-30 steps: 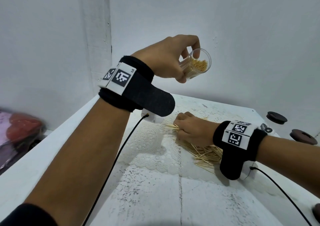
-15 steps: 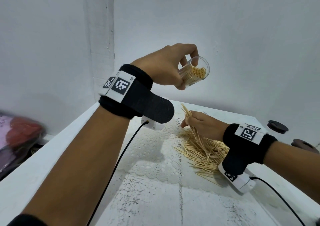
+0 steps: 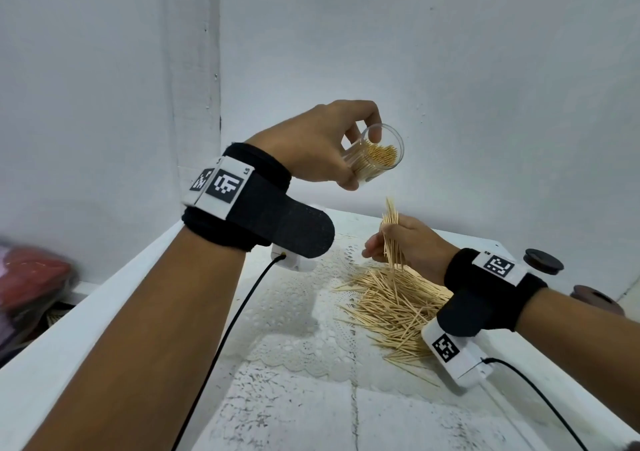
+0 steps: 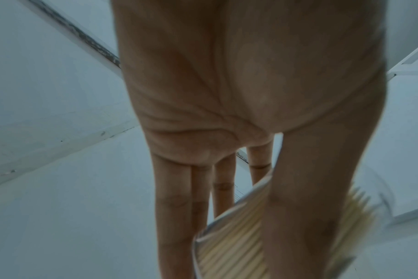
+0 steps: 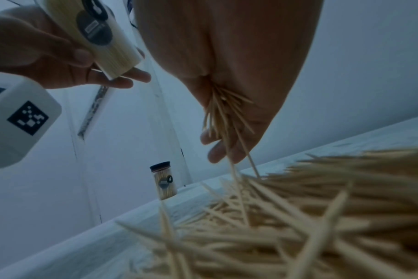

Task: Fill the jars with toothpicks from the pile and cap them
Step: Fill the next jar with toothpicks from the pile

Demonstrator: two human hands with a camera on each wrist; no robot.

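One bunch [image 3: 391, 232] pinched loosely in right hand [image 3: 412, 246]; jar [image 3: 375, 156] gripped, tilted, in left hand [image 3: 318, 146]; risk: splayed ends missing the mouth, spilling.

White table [image 3: 284, 416], doily [image 3: 294, 308], toothpick pile [image 3: 394, 308]

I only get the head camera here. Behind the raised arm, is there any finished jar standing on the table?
Observer: Yes. The right wrist view shows a capped jar standing upright near the wall, full of toothpicks.
Operator: Does the jar in the left hand carry any label?
Observer: The held jar has a dark round label on its side.
Operator: How does the left hand hold it?
Observer: In the left wrist view the left hand has its thumb lying across the jar's side, the fingers behind it.
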